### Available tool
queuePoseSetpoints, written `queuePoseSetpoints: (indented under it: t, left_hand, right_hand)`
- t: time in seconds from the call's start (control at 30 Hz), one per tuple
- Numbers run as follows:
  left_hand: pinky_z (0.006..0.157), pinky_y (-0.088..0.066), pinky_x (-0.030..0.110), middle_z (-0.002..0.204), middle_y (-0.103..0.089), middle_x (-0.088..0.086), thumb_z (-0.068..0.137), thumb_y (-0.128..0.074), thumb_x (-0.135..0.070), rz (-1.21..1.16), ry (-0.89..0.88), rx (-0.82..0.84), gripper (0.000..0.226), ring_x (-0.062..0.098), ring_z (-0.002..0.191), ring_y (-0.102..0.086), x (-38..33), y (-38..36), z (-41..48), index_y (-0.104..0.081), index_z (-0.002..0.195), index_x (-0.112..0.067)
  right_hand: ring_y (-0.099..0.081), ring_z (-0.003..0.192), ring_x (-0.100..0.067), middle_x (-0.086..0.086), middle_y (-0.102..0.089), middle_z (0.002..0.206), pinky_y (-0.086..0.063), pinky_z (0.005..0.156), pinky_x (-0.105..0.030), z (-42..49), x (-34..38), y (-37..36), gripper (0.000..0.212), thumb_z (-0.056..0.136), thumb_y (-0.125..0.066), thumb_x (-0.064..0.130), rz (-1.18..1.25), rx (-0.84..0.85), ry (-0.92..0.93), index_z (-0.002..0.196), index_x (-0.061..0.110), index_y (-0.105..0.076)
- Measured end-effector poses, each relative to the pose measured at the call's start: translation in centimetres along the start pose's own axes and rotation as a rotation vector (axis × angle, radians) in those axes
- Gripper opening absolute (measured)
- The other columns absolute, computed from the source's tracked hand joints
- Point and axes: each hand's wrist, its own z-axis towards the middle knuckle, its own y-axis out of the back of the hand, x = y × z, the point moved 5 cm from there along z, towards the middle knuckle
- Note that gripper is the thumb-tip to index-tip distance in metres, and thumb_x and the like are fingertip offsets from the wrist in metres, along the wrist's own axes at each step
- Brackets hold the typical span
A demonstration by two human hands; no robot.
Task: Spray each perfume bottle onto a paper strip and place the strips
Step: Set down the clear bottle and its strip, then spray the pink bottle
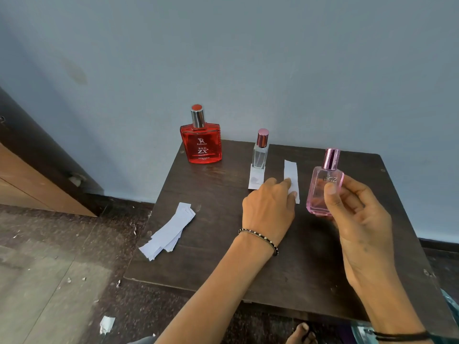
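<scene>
My right hand (357,209) holds a pink perfume bottle (323,187) with a shiny pink cap upright above the dark table (285,269). My left hand (269,209) pinches a white paper strip (291,175) just left of that bottle. A small clear bottle (260,155) with a pink cap stands on the end of another strip (255,180), which shows a damp spot. A red bottle (200,142) with a silver cap stands at the table's far left corner.
A loose pile of white strips (169,232) lies over the table's left edge. A scrap of paper (106,324) lies on the floor at lower left. A wooden cabinet (37,184) stands at left against the blue wall.
</scene>
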Motion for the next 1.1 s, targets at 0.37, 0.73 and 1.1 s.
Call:
queuePoseSetpoints:
  t: [0.37, 0.73, 1.1]
  left_hand:
    - [0.066, -0.038, 0.027, 0.111, -0.060, 0.003, 0.105, -0.044, -0.036, -0.037, -0.009, 0.018, 0.042, 0.021, 0.098, -0.062, 0.1, 0.0, 0.0, -0.049, 0.145, -0.025]
    - [0.067, -0.040, 0.029, 0.111, -0.061, 0.004, 0.105, -0.044, -0.034, -0.054, -0.026, -0.002, 0.040, 0.024, 0.098, -0.062, 0.2, 0.1, 0.1, -0.052, 0.142, -0.023]
    - [0.074, -0.045, 0.029, 0.112, -0.064, 0.005, 0.103, -0.047, -0.031, -0.166, -0.053, -0.034, 0.041, 0.023, 0.101, -0.062, 0.7, 0.1, 0.2, -0.053, 0.143, -0.021]
  right_hand:
    - [-0.062, 0.101, 0.004, 0.020, -0.063, 0.111, -0.047, 0.082, -0.016, 7.2, 0.9, -3.4, 0.031, 0.091, -0.069, 0.040, -0.449, 0.186, 0.187, 0.118, 0.035, -0.054]
    - [-0.059, 0.108, -0.008, 0.008, -0.060, 0.127, -0.043, 0.085, -0.019, 10.3, -0.4, -4.6, 0.038, 0.094, -0.067, 0.033, -0.585, 0.338, 0.119, 0.127, 0.027, -0.048]
    - [-0.055, 0.123, -0.008, 0.010, -0.057, 0.135, -0.043, 0.104, -0.030, 8.6, -0.5, -3.8, 0.050, 0.092, -0.071, 0.021, -0.575, 0.344, 0.032, 0.136, 0.025, -0.046]
